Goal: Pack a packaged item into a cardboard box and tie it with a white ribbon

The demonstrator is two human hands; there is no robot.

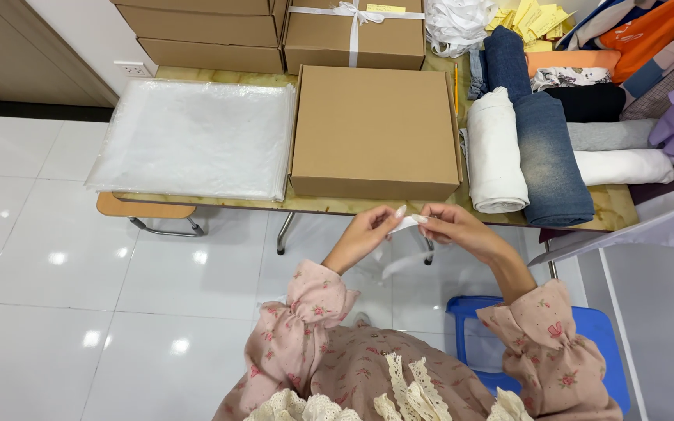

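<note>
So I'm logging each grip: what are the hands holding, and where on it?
A white ribbon, pinched between left hand and right hand at its upper end; the rest hangs below.

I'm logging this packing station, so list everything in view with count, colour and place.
closed box: one, brown cardboard, table centre
ribboned box: one, brown with white bow, behind the closed box
stacked boxes: at least three, brown, back left
plastic bags: one stack, clear, table left
rolled jeans: one, blue, right of the closed box
white roll: one, white fabric, between box and jeans
folded clothes: several, mixed colours, far right
paper tags: a pile, yellow, back right
ribbon heap: one, white, back
stool: one, blue, floor right
ribbon piece: one, white, between both hands
left hand: pinches the ribbon piece
right hand: pinches its other end
</note>
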